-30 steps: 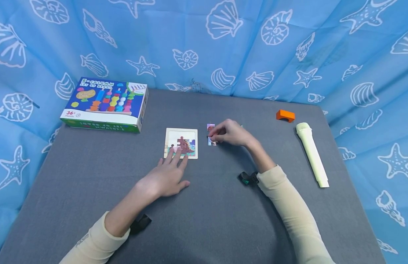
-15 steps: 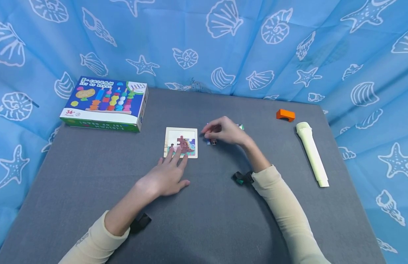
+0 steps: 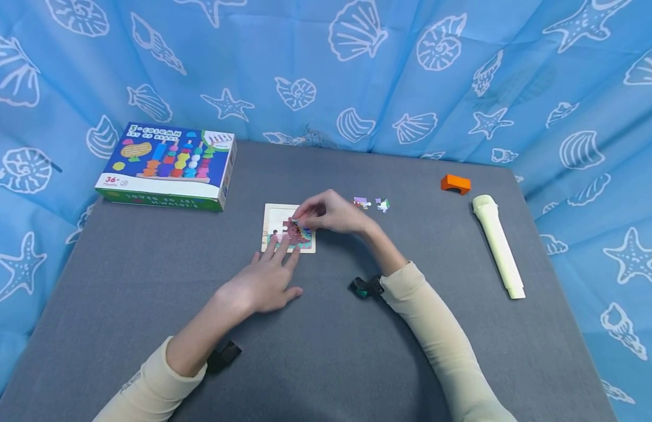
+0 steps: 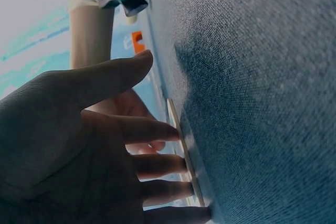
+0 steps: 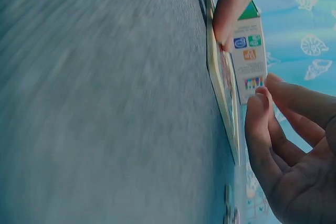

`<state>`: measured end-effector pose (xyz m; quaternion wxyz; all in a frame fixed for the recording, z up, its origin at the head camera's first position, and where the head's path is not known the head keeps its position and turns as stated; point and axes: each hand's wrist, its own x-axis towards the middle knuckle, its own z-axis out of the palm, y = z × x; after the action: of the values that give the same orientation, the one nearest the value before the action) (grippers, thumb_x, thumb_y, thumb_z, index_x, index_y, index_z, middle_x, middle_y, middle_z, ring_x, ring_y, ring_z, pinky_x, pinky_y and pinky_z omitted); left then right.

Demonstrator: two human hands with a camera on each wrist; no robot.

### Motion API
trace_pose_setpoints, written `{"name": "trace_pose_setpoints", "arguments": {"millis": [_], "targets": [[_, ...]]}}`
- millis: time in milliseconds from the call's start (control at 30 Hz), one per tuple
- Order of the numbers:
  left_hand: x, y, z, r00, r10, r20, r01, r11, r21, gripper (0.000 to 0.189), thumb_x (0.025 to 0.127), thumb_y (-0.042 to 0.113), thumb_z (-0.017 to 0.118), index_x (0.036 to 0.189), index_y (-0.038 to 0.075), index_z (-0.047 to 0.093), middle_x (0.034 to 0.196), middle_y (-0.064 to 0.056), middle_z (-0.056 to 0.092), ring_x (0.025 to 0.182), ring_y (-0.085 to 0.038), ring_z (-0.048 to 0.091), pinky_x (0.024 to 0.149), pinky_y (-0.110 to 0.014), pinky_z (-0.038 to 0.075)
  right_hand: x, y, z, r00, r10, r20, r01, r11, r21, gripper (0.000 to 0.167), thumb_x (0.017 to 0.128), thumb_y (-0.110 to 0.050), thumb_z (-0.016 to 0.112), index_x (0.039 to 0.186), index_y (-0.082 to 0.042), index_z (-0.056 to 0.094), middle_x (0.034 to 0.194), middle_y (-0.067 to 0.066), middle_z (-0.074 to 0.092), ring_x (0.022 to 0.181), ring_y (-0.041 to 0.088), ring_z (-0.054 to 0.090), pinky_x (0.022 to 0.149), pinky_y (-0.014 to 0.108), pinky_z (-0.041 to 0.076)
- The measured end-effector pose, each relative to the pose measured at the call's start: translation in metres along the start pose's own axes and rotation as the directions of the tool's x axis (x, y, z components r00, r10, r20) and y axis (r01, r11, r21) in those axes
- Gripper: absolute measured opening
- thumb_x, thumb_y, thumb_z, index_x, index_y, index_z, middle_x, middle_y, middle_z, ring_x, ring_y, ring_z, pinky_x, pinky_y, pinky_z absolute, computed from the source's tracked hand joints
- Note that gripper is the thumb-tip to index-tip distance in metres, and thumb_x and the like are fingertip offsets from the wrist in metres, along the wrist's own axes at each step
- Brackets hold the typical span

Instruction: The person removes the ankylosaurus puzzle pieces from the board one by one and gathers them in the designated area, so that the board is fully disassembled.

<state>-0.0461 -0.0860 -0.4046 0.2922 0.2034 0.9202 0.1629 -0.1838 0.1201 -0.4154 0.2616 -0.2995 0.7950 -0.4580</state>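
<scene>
A square jigsaw puzzle tray (image 3: 266,215) with a pale wooden rim lies mid-table, partly filled with pieces that form a brown figure. My left hand (image 3: 265,281) rests on its near edge, fingers extended; the left wrist view has the fingertips touching the rim. Over the tray's right side, my right hand (image 3: 333,212) pinches a small puzzle piece (image 3: 295,221) between thumb and fingers. That piece is mostly hidden by the fingertips. In the right wrist view the right hand (image 5: 294,140) is just above the tray (image 5: 223,98). Loose puzzle pieces (image 3: 361,203) lie to the right.
At the back left stands a bead-set box (image 3: 167,167). An orange arch block (image 3: 455,184) and a pale microphone-shaped object (image 3: 498,246) lie on the right of the grey table (image 3: 315,357). A blue seashell curtain (image 3: 305,53) hangs around the back and sides.
My right hand has moved left from the loose pieces to above the tray, carrying a puzzle piece. Loose pieces at the right are uncovered. The left hand stays in place.
</scene>
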Motion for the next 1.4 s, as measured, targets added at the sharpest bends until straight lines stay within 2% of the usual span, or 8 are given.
{"name": "trace_pose_setpoints", "arguments": {"millis": [167, 267, 433, 633, 867, 1033, 1167, 1400], "targets": [[-0.002, 0.002, -0.005, 1.000, 0.000, 0.014, 0.000, 1.000, 0.008, 0.083, 0.111, 0.044, 0.061, 0.173, 0.004, 0.023, 0.183, -0.022, -0.004, 0.171, -0.045, -0.007, 0.131, -0.076, 0.022, 0.010, -0.005, 0.008, 1.000, 0.014, 0.011, -0.013, 0.999, -0.046, 0.019, 0.102, -0.006, 0.073, 0.118, 0.003, 0.079, 0.105, 0.016, 0.082, 0.087, 0.009, 0.073, 0.079, 0.021, 0.058], [-0.004, 0.004, -0.007, 1.000, -0.006, 0.022, 0.006, 1.000, 0.015, 0.082, 0.111, 0.042, 0.061, 0.172, 0.003, 0.023, 0.183, -0.024, -0.002, 0.171, -0.045, -0.006, 0.131, -0.075, 0.021, 0.014, -0.007, 0.013, 0.999, 0.041, -0.022, -0.043, 0.992, -0.122, 0.018, 0.101, -0.008, 0.075, 0.115, 0.002, 0.080, 0.099, 0.014, 0.083, 0.081, 0.005, 0.070, 0.075, 0.019, 0.056], [0.006, -0.005, 0.005, 1.000, -0.010, 0.006, 0.010, 1.000, 0.005, 0.085, 0.109, 0.048, 0.062, 0.173, 0.008, 0.023, 0.184, -0.019, -0.006, 0.171, -0.041, -0.010, 0.132, -0.074, 0.020, 0.018, -0.014, 0.018, 0.992, 0.106, -0.072, -0.119, 0.973, -0.199, 0.015, 0.099, -0.011, 0.079, 0.110, -0.001, 0.081, 0.087, 0.008, 0.079, 0.070, 0.004, 0.063, 0.064, 0.019, 0.050], [0.013, -0.012, 0.014, 1.000, -0.004, -0.013, 0.004, 1.000, 0.006, 0.088, 0.108, 0.052, 0.062, 0.174, 0.010, 0.022, 0.184, -0.017, -0.008, 0.171, -0.041, -0.011, 0.131, -0.075, 0.021, 0.021, -0.015, 0.019, 0.989, 0.119, -0.083, -0.135, 0.964, -0.228, 0.017, 0.096, -0.013, 0.083, 0.107, -0.002, 0.077, 0.091, 0.006, 0.072, 0.079, 0.009, 0.063, 0.069, 0.019, 0.051], [-0.002, 0.004, -0.003, 1.000, -0.013, 0.021, 0.013, 1.000, -0.009, 0.084, 0.111, 0.043, 0.061, 0.173, 0.003, 0.022, 0.182, -0.024, -0.007, 0.170, -0.045, -0.009, 0.131, -0.076, 0.019, 0.018, -0.014, 0.019, 0.995, 0.059, -0.078, -0.068, 0.990, -0.123, 0.012, 0.098, -0.007, 0.079, 0.106, -0.002, 0.074, 0.094, 0.011, 0.078, 0.083, 0.011, 0.071, 0.073, 0.020, 0.056], [-0.007, 0.009, -0.010, 0.999, -0.017, 0.034, 0.017, 1.000, -0.001, 0.081, 0.112, 0.042, 0.059, 0.173, 0.003, 0.022, 0.182, -0.025, -0.005, 0.170, -0.045, -0.007, 0.132, -0.075, 0.019, 0.010, -0.010, 0.015, 0.993, 0.025, -0.117, -0.030, 0.999, -0.043, 0.010, 0.098, -0.004, 0.078, 0.107, -0.001, 0.073, 0.094, 0.012, 0.080, 0.083, 0.010, 0.073, 0.077, 0.022, 0.060], [-0.008, 0.009, -0.010, 1.000, -0.011, 0.028, 0.011, 1.000, -0.003, 0.081, 0.112, 0.042, 0.059, 0.173, 0.003, 0.021, 0.182, -0.026, -0.004, 0.170, -0.046, -0.007, 0.131, -0.075, 0.020, -0.001, -0.007, 0.008, 0.989, 0.041, -0.142, -0.041, 0.999, 0.006, 0.012, 0.098, -0.003, 0.078, 0.109, -0.001, 0.073, 0.095, 0.013, 0.079, 0.083, 0.012, 0.073, 0.077, 0.025, 0.062], [-0.007, 0.007, -0.009, 1.000, -0.002, 0.021, 0.003, 1.000, -0.016, 0.081, 0.112, 0.040, 0.059, 0.173, 0.002, 0.021, 0.182, -0.026, -0.003, 0.170, -0.046, -0.005, 0.132, -0.075, 0.019, -0.030, 0.006, -0.010, 0.988, 0.097, -0.118, -0.091, 0.994, 0.052, 0.012, 0.101, -0.001, 0.073, 0.113, -0.001, 0.072, 0.099, 0.015, 0.079, 0.084, 0.016, 0.075, 0.076, 0.034, 0.065]]}}
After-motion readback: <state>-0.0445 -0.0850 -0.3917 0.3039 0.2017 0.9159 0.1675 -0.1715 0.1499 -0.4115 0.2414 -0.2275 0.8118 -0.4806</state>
